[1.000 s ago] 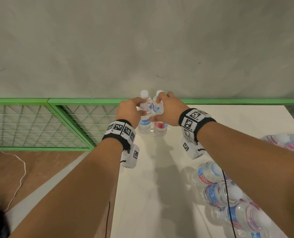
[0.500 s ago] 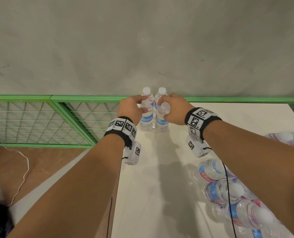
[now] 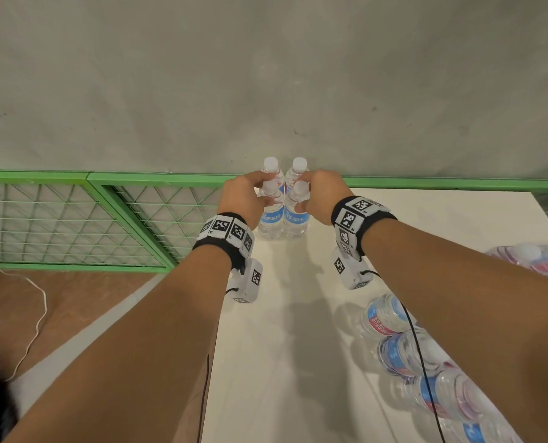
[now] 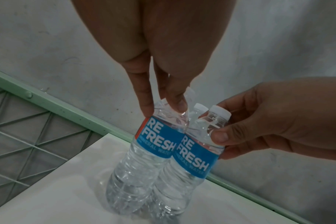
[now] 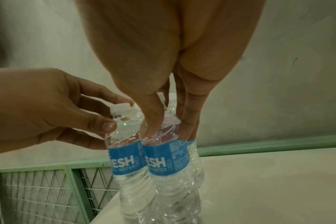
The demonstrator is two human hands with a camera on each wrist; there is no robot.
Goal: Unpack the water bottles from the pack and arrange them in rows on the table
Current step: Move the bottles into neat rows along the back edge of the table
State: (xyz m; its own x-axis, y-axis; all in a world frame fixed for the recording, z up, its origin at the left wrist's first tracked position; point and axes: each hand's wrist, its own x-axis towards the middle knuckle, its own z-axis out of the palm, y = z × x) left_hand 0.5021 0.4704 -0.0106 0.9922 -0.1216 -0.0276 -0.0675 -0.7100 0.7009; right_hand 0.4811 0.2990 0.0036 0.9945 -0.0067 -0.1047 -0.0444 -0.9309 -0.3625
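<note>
While both stand on the table [image 3: 298, 314], left hand [image 3: 243, 196] fingers pinching one bottle [image 3: 270, 215], right hand [image 3: 322, 195] another [image 3: 295, 219].

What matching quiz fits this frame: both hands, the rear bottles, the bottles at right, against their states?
Column 1:
1. left hand
2. right hand
3. rear two bottles
4. bottles at right

Column 2:
A. lying on their sides on the table
B. grips the front-right bottle near its neck
C. upright, behind the two that are held
D. grips the front-left bottle near its neck

Pairs: 1-D, 2-B, 3-C, 4-A
</note>
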